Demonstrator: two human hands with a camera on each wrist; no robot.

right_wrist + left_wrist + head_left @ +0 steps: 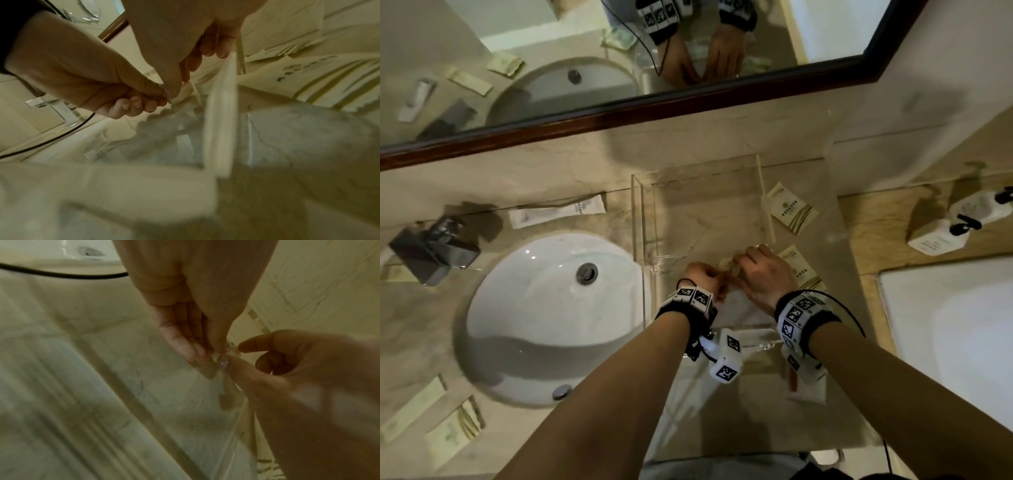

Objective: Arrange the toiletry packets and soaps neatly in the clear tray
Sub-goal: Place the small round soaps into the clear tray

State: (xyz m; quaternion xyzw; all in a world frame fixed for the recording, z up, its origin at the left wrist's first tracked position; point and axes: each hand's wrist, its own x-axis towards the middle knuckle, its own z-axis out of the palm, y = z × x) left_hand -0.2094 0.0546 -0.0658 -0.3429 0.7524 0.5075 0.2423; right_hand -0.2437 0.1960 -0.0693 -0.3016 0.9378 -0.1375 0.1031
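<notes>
The clear tray (642,219) stands on the marble counter, right of the sink. My left hand (705,279) and right hand (760,270) meet over the tray's near part. Together they pinch a small pale soap packet (731,269) from either side. The left wrist view shows my left fingertips (185,347) and the right thumb and forefinger closed on that packet (231,348). It appears as a small white piece (186,92) in the right wrist view, beside the tray's right wall (220,113). The tray floor looks bare beyond the hands.
Two cream packets (791,209) (803,270) lie right of the tray, and another (804,390) lies under my right wrist. A long packet (558,214) sits behind the sink (551,318), and more packets (453,431) lie front left. Faucet (434,250) at left; dispensers (941,236) at right.
</notes>
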